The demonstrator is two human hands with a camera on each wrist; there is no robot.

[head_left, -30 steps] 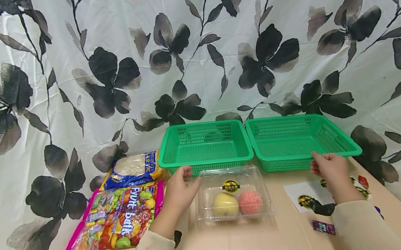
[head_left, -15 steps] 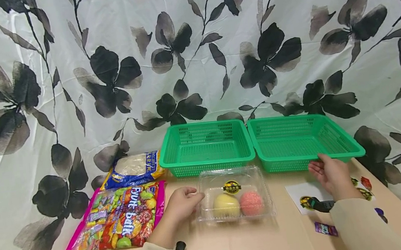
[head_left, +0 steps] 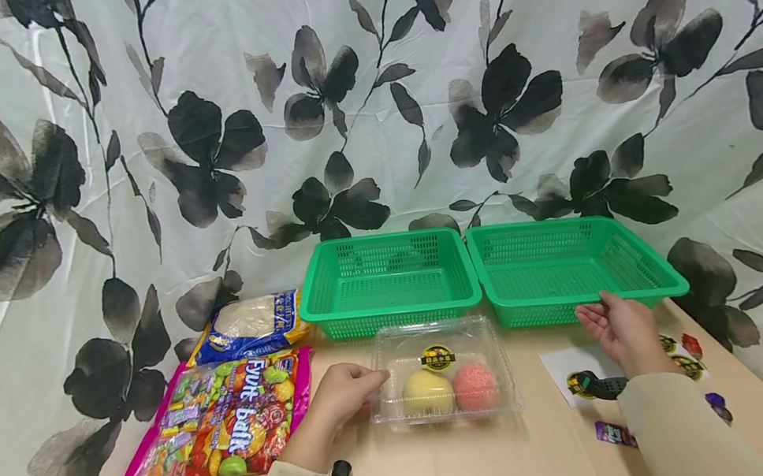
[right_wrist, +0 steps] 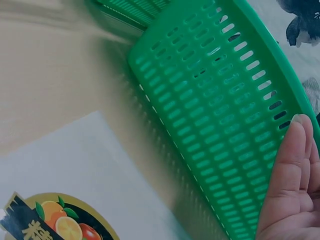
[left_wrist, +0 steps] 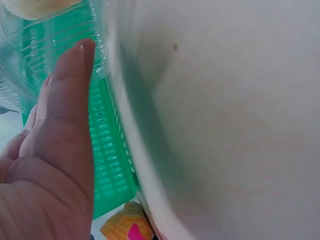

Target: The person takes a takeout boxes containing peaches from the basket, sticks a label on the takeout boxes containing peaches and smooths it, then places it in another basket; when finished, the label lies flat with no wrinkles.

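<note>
In the head view, a clear plastic fruit box (head_left: 502,382) with one yellow and one pink ball-shaped item inside lies at the middle front. My left hand (head_left: 345,392) is at its left side, fingertips right at the edge. The left wrist view shows that thumb (left_wrist: 70,90) extended, overlapping the clear plastic. My right hand (head_left: 627,333) is at the front wall of the right green basket (head_left: 541,314). Seen from the right wrist, its relaxed fingers (right_wrist: 292,165) reach up to the basket rim. Another green basket (head_left: 391,318) stands behind the fruit box.
A pink-edged bag of fruit candy (head_left: 232,419) lies at left, with a blue and yellow bag (head_left: 256,325) behind it. By my right arm are a white sticker sheet (head_left: 570,374), a purple wrapped candy (head_left: 615,433) and a red candy (head_left: 691,345). A patterned curtain (head_left: 408,108) hangs behind.
My left hand has come down from near the left basket's front to the fruit box's left side. The right hand has shifted slightly along the right basket's front rim, its fingers loosening.
</note>
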